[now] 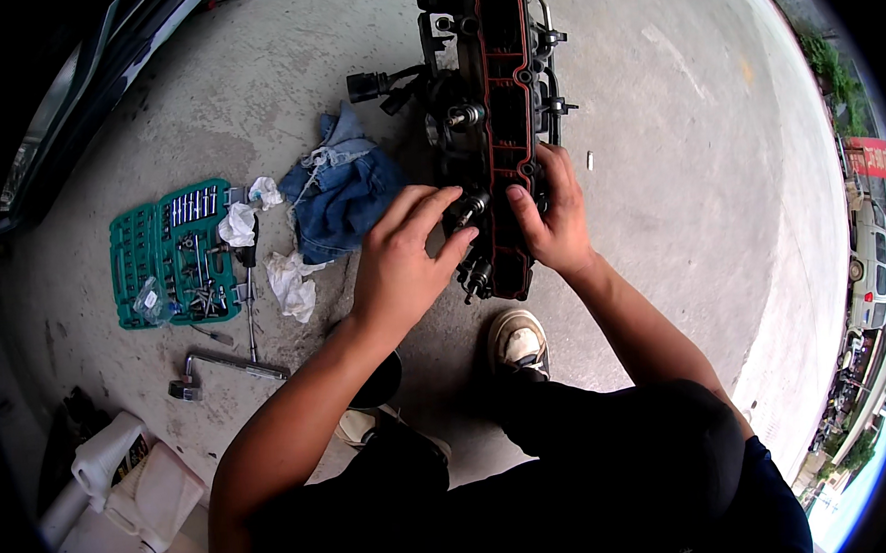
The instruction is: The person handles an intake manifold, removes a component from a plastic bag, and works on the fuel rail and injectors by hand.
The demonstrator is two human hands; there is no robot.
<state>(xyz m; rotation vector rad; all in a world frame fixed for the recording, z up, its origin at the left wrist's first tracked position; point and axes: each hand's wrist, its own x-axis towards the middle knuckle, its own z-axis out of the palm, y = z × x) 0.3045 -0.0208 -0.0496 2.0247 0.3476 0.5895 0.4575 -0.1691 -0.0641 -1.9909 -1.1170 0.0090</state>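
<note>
The black engine part [508, 113] stands out in front of the person, beyond the shoe [518, 339], its ports edged by a red seal [482, 34]. I can't tell whether its near end rests on the concrete floor [668, 175]. The right hand [561, 228] is closed on its right edge, thumb across the top face and fingers along the side. The left hand [394, 264] is half open — fingers and thumb curved, tips parted around a metal-tipped fitting [473, 207] on the left side; from here I can't say whether they press on it.

Off to the left lie a crumpled blue cloth [349, 206] and a green tool case [134, 253] opened flat, with crumpled white paper [291, 289] near both. A bent metal wrench [237, 363] lies nearer the person — pale plastic jugs [164, 496] stand beyond it, at lower left.
</note>
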